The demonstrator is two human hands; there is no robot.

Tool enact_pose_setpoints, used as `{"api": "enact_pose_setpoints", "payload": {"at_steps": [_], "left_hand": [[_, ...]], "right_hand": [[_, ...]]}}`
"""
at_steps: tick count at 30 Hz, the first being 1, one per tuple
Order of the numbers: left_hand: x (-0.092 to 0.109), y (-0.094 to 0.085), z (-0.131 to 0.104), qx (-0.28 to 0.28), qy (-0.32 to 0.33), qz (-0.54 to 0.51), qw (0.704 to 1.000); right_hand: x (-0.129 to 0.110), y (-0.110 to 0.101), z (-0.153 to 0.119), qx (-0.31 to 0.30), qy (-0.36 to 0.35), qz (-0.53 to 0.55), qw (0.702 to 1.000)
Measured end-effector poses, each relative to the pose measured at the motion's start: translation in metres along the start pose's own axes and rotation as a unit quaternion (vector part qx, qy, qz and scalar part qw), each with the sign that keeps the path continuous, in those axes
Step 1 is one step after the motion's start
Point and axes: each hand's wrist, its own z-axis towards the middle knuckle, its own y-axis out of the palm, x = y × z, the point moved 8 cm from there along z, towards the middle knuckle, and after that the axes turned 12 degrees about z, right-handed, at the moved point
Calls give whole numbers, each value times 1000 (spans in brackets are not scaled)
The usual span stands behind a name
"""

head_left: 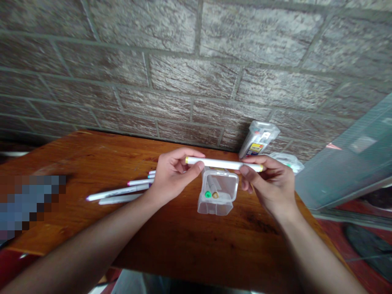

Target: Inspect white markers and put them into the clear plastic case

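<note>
Pinching one pen (222, 163) near each end, my left hand (171, 173) and right hand (272, 183) seem to steady it mid-frame, above the box (214, 208).

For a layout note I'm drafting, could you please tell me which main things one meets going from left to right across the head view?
Loose markers, left hand, open clear box, right hand, greyish panel.

The single head-worn camera looks forward and down from close above the orange-brown wooden bench (177, 237), facing the grey textured brick wall (174, 69).
</note>
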Motion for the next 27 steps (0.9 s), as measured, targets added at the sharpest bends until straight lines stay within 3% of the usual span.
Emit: {"api": "enact_pose_setpoints", "payload": {"at_steps": [14,27], "left_hand": [[1,3,0,-17,-12,-53,998],[-19,5,-1,-32,-58,-94,993]], "right_hand": [[0,1,0,-7,3,4,1000],[2,1,1,-4,33,44,998]]}}
